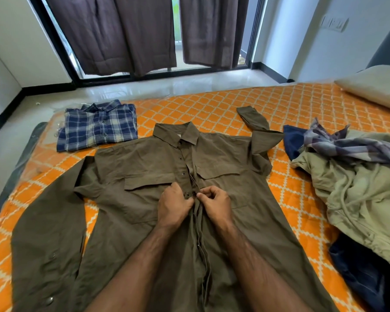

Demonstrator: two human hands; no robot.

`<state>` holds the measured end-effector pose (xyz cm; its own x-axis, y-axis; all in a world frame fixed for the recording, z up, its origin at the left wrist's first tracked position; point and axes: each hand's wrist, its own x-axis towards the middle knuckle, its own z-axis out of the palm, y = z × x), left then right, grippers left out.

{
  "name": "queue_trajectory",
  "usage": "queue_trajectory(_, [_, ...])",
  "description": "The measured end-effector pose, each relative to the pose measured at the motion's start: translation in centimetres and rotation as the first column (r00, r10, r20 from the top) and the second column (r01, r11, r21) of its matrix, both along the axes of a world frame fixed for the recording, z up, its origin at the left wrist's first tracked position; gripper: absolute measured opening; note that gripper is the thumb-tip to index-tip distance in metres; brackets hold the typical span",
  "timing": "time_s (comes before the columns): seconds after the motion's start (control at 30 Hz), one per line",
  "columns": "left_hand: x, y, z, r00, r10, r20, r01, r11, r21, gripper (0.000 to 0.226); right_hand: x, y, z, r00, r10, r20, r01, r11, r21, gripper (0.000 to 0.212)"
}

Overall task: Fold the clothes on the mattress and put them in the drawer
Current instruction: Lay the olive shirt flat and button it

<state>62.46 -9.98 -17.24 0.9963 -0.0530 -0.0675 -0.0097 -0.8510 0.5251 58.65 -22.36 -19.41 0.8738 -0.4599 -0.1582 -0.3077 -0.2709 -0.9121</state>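
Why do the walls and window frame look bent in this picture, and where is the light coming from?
Head view: the wide-angle lens bows straight lines, so the window frame leans near the edges. Soft daylight enters between the curtains and gleams on the floor. The olive shirt and both hands look sharp, with faint shadows.

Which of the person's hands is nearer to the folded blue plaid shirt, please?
Left. The left hand is on the olive shirt's placket, closer to the folded blue plaid shirt; the right hand sits beyond it.
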Motion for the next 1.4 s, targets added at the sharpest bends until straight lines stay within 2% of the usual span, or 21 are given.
queue_trajectory(0.1, [0.3,0.2,0.1,0.998,0.058,-0.035,-0.06,0.997,-0.048,0.023,0.0,0.2,0.0,1.0,-0.014,-0.001,0.014,1.0,0.008,0.002])
queue_trajectory(0.2, [0.3,0.7,-0.2,0.994,0.09,-0.067,-0.1,0.981,-0.164,0.008,0.0,0.5,-0.1,1.0,0.002,0.014,-0.003,1.0,0.015,0.003])
queue_trajectory(0.47, [0.1,1.4,-0.9,0.993,0.104,-0.052,-0.115,0.926,-0.36,0.002,0.2,1.2,-0.8,0.998,0.035,0.055,-0.038,0.998,0.049,0.006])
queue_trajectory(0.67, [0.4,1.4,-1.5,0.993,0.111,-0.049,-0.121,0.902,-0.414,0.004,0.4,1.4,-1.1,0.999,0.019,0.047,-0.021,0.999,0.041,0.008])
queue_trajectory(1.0, [1.0,1.3,-1.8,0.988,0.104,-0.111,-0.139,0.912,-0.387,0.018,0.4,1.8,-1.4,0.996,0.082,0.03,-0.084,0.994,0.071,0.008])
queue_trajectory(1.1, [1.6,1.2,-2.0,0.972,0.117,-0.204,-0.192,0.896,-0.4,0.028,0.8,1.5,-1.2,0.993,0.117,-0.022,-0.115,0.99,0.081,0.008])
queue_trajectory(1.2, [1.7,1.1,-1.4,0.948,0.143,-0.285,-0.235,0.917,-0.322,0.026,0.9,1.4,-0.9,0.988,0.137,-0.069,-0.128,0.984,0.123,0.007])
queue_trajectory(1.4, [2.4,1.5,-1.6,0.933,0.12,-0.339,-0.235,0.917,-0.323,0.04,0.8,1.5,-1.1,0.978,0.188,-0.093,-0.176,0.977,0.123,0.019])
